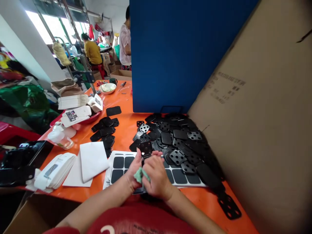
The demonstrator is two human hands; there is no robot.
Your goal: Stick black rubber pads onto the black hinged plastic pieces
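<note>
Shirt (146, 215), hands (157, 177), tabletop gap (126, 130) between black piles (166, 138)

Here we go, one left hand (133, 170) and one right hand (157, 175), one scrap of green cloth (138, 175) between them, and a heap of black plates (167, 138) overlapping far too thickly for me to count! Along the one orange counter (125, 104) I make it two white sheets (94, 161), one clear bottle (61, 140), one red basin (94, 118), one pale bowl (108, 93), one dark mug (112, 81) and one lone black rectangle (113, 110). Up beyond, that's one blue panel (175, 55) and two other people (93, 52)!
</note>
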